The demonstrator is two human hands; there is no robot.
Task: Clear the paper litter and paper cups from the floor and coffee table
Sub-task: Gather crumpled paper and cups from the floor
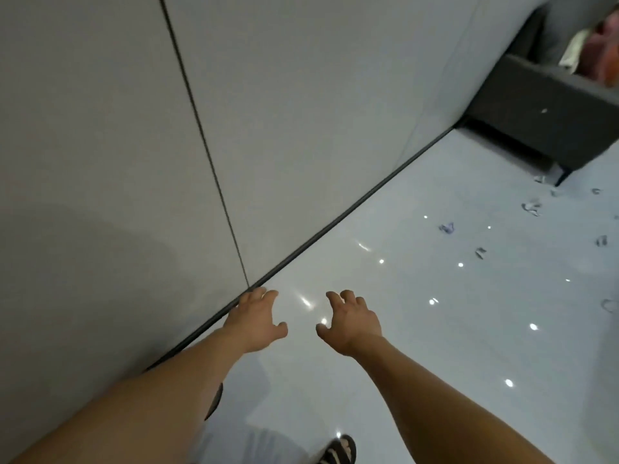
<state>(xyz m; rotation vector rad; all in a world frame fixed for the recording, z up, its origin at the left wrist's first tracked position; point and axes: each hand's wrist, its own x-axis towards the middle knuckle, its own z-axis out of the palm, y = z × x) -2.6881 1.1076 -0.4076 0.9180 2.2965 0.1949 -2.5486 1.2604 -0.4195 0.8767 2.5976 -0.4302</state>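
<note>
Two bare arms reach forward from the bottom edge, above one striped sandal [338, 450] on the glossy white floor [368, 380]. The left hand [259, 318] and the right hand [351, 321] hang side by side, apart, palms down. Their fingers are spread and loosely bent, both released and holding nothing. The left hand lies over the dark strip [335, 226] where the floor meets the grey wall [100, 128]; contact cannot be told. A wide stretch of floor runs rightward from the hands. At least seven small paper scraps [531, 208] lie scattered on it, well apart from both hands. The farthest lie near the foot of one dark sofa [536, 95] against the wall.
</note>
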